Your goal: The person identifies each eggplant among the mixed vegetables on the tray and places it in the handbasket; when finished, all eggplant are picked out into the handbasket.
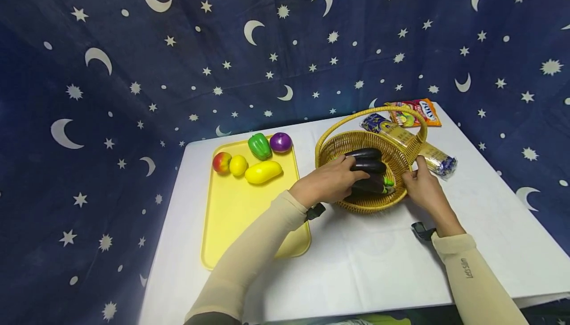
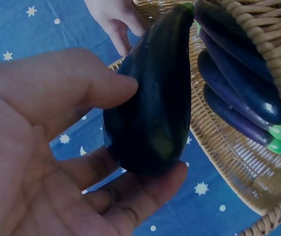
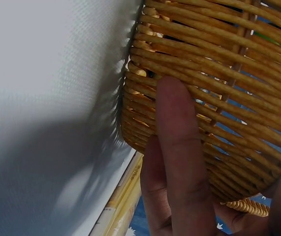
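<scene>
A wicker basket [image 1: 352, 141] with a tall arched handle stands on the table, with several dark purple eggplants [image 2: 238, 81] inside it. My left hand [image 1: 327, 181] reaches in over the near left rim. In the left wrist view its thumb and fingers hold one eggplant [image 2: 153, 98] by the wide end, the stem pointing away from the palm. On the basket's right side, my right hand [image 1: 425, 186] grips the rim. The right wrist view shows its fingers [image 3: 177, 123] against the outside of the woven wall [image 3: 194, 59], while the thumb is mostly hidden.
Left of the basket lies a yellow tray [image 1: 231, 216] with a green pepper [image 1: 260, 146], a purple round item [image 1: 281, 142], a red-yellow fruit [image 1: 221, 162], a lemon [image 1: 238, 165] and a mango [image 1: 263, 171]. Behind the basket are packaged noodles [image 1: 438, 159] and a candy bag [image 1: 427, 112].
</scene>
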